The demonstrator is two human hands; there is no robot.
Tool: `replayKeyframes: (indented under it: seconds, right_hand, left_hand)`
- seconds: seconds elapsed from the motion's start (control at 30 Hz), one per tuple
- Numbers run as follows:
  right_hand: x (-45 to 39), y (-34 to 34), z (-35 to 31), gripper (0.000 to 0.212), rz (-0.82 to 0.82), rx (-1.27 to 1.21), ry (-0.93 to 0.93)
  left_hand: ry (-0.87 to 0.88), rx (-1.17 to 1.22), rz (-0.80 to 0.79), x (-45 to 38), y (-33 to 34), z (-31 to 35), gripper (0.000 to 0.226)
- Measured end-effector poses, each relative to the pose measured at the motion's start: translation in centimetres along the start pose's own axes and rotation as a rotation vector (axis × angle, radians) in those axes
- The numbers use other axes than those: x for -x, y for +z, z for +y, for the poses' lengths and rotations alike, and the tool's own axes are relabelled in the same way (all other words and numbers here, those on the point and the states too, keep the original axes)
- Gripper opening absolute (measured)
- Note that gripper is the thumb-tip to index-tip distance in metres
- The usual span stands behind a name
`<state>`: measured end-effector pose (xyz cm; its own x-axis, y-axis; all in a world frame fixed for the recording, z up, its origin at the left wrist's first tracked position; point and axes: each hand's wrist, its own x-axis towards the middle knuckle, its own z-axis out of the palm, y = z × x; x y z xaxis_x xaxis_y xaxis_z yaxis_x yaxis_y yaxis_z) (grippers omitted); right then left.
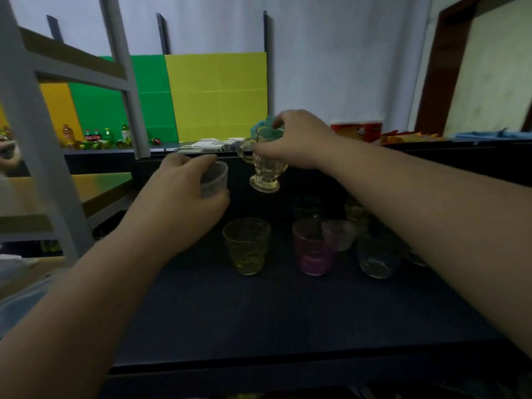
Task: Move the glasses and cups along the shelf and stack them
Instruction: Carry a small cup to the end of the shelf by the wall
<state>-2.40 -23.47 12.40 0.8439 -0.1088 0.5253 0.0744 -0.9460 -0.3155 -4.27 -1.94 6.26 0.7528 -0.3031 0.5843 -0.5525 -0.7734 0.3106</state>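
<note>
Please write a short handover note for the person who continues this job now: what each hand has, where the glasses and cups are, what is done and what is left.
Left hand: closed around a small clear ribbed cup, held above the dark shelf.
Right hand: holds a clear footed glass mug with a handle by its rim, in the air, with something teal at its mouth; what it is cannot be told.
On the shelf: a yellow textured glass, a pink glass, a pale frosted cup behind it, a clear glass at the right, and more glasses, dim, behind.
Done: no stack is seen yet.
Left: set down both held pieces and stack the rest.
</note>
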Motion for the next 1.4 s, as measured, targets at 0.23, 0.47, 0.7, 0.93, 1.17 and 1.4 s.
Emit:
replayKeyframes:
  seconds: [0.23, 0.47, 0.7, 0.93, 1.17, 1.4]
  right_hand:
    - [10.3, -8.5, 5.5, 0.066, 0.122, 0.058, 0.123]
    - [23.3, -13.2, 15.6, 0.056, 0.251, 0.053, 0.345]
    - [33.5, -18.2, 25.9, 0.07, 0.38, 0.125, 0.56]
    - [40.3, -24.4, 35.0, 0.067, 0.472, 0.145, 0.612]
    - [43.4, -30.4, 45.0, 0.067, 0.498, 0.114, 0.594]
    - [41.9, -32.7, 51.7, 0.067, 0.483, 0.017, 0.549]
  left_hand:
    - [0.267, 0.225, -0.005, 2.2, 3.4, 9.5, 0.061]
    - [0.483, 0.367, -0.137, 5.2, 9.7, 19.2, 0.062]
    - [0.659, 0.448, -0.252, 7.6, 16.2, 31.4, 0.06]
    - [0.716, 0.5, -0.304, 9.6, 21.9, 45.0, 0.061]
    - [0.655, 0.485, -0.344, 10.0, 27.3, 56.3, 0.062]
    - [0.57, 0.424, -0.398, 8.5, 31.0, 61.4, 0.061]
